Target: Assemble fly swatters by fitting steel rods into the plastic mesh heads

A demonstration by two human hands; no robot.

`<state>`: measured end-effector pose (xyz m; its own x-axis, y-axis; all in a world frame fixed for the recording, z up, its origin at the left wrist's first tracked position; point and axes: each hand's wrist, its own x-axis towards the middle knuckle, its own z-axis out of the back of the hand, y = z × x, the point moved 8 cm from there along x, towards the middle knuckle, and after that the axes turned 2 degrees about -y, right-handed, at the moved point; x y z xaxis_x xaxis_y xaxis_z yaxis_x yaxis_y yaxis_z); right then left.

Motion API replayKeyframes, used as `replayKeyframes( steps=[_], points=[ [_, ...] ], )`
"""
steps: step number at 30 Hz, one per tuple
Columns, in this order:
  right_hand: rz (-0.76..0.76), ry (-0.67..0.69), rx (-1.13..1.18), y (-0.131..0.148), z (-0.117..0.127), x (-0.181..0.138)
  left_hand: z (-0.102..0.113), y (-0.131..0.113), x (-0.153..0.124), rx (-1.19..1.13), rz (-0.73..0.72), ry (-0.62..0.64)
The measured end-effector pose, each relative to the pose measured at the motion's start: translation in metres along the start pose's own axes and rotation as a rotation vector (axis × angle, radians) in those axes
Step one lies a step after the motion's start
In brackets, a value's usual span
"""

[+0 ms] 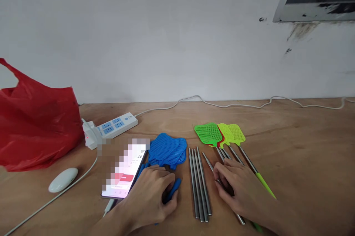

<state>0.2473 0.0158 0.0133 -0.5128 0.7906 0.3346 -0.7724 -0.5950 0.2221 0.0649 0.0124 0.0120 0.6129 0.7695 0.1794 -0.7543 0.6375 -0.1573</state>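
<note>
My left hand point(151, 195) is closed round a blue plastic handle point(174, 188), whose end sticks out between thumb and forefinger. Just beyond it lie several overlapping blue fly swatter heads point(163, 147). My right hand point(238, 188) pinches a thin metal rod point(208, 162) that lies slantwise on the table, its lower end showing below the hand. Between the two hands rests a bunch of several metal rods point(199, 188). Past my right hand are fly swatters with green point(209, 133), red and yellow point(236, 133) heads on metal shafts, partly covered by the hand. One has a yellow-green handle point(265, 184).
A lit phone point(129, 177) lies left of my left hand, with a cable plugged in. Farther left are a white mouse-shaped object point(63, 180), a power strip point(118, 125) and a red plastic bag point(39, 125). A white cord point(230, 106) runs along the wall.
</note>
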Motion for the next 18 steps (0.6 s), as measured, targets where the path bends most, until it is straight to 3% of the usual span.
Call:
replayKeyframes(
  steps=[7, 18],
  points=[
    [-0.127, -0.001, 0.225, -0.014, -0.004, 0.000, 0.009, 0.002, 0.000, -0.154, 0.051, -0.058],
    [-0.593, -0.129, 1.082, -0.052, -0.006, -0.002, 0.011, 0.008, -0.004, -0.237, 0.099, -0.119]
  ],
)
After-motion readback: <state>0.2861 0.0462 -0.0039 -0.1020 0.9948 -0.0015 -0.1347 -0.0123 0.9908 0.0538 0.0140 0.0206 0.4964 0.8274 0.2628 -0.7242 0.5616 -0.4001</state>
